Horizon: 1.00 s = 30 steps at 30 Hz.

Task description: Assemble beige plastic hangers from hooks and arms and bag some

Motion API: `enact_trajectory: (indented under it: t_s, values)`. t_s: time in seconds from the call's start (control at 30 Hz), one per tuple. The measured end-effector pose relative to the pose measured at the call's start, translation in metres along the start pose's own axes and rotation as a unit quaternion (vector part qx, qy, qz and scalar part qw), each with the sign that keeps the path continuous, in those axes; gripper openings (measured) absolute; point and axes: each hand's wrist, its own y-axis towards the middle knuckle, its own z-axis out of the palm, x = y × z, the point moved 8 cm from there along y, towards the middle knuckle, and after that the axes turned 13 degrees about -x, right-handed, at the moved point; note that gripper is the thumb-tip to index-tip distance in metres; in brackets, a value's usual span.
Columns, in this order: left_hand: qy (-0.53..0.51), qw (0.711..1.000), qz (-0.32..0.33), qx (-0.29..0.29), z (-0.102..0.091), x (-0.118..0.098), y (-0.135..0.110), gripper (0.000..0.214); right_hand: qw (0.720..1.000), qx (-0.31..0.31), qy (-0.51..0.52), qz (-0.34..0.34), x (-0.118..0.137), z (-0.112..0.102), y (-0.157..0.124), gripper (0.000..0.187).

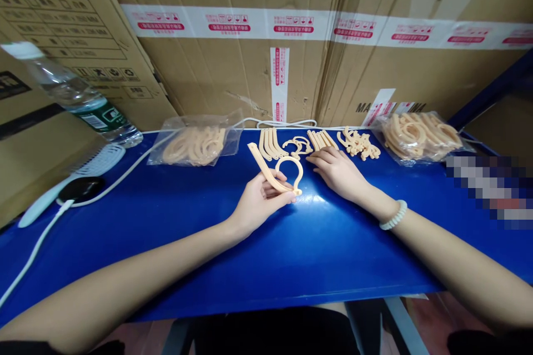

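In my left hand [260,199] is a cream plastic hanger piece [266,171], a curved arm meeting a round hook [291,162] at its lower end. Thumb and fingers close around that joint, above the blue table. My right hand [339,172] reaches palm-down to the near end of a row of hanger arms [320,138]; its fingers are stretched out and seem to touch them, the fingertips partly hidden. Left of that row lie loose hooks [300,146] and another row of curved arms [272,143]. Small knobbly cream pieces [358,142] are heaped to the right.
Clear bags of cream parts lie at the back left [195,144] and back right [420,134]. A water bottle [83,102], a pale hairbrush [62,188] and a black round device [81,189] with a white cable are on the left. Cardboard [233,77] walls the back edge.
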Motion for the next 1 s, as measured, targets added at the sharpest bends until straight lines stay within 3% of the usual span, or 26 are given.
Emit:
enact_trajectory:
  t_s: [0.4, 0.57, 0.67, 0.73, 0.83, 0.9, 1.0]
  values:
    - [0.01, 1.0, 0.006, 0.015, 0.003, 0.004, 0.002, 0.045, 0.989, -0.097, 0.092, 0.063, -0.024, -0.002, -0.004, 0.022]
    - [0.01, 1.0, 0.004, 0.024, 0.004, 0.005, 0.001, 0.047, 0.962, -0.157, 0.183, 0.13, -0.028, -0.017, -0.002, 0.014]
    - [0.003, 1.0, 0.0, 0.025, 0.004, 0.005, 0.001, 0.048, 0.897, -0.233, 0.272, 0.26, -0.037, -0.032, -0.012, 0.013]
    - [0.0, 1.0, -0.002, 0.026, 0.005, 0.005, 0.001, 0.048, 0.825, -0.278, 0.35, 0.346, -0.037, -0.039, -0.022, 0.016]
    - [-0.008, 1.0, 0.001, 0.029, 0.006, 0.004, 0.001, 0.05, 0.731, -0.322, 0.446, 0.404, -0.025, -0.049, -0.033, 0.019]
    - [-0.012, 0.999, 0.008, 0.034, 0.007, 0.002, 0.001, 0.05, 0.699, -0.319, 0.485, 0.418, -0.014, -0.052, -0.036, 0.02]
    - [-0.015, 0.999, 0.025, 0.045, 0.009, -0.001, 0.001, 0.047, 0.689, -0.287, 0.504, 0.433, -0.001, -0.051, -0.037, 0.021]
